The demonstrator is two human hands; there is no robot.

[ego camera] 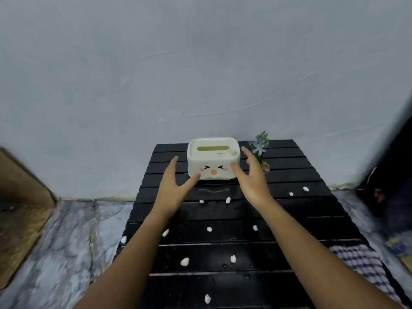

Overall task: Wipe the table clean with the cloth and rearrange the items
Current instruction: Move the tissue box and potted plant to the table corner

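Observation:
A white tissue box (pixel 213 158) with a cartoon face stands at the far middle of the black slatted table (pixel 312 210). My left hand (pixel 176 186) is spread open at the box's left front corner, its thumb touching the lower edge. On the box's right side my right hand (pixel 252 179) is open too, thumb against the front right corner. A checked cloth (pixel 365 266) lies on the table's near right edge. Several small white scraps (pixel 184 261) are scattered over the slats, with water drops between them.
A small vase with blue flowers (pixel 260 150) stands just right of the box, behind my right hand. The table backs onto a pale wall. Marble-patterned floor (pixel 66 241) lies to the left, and dark objects sit at the far right.

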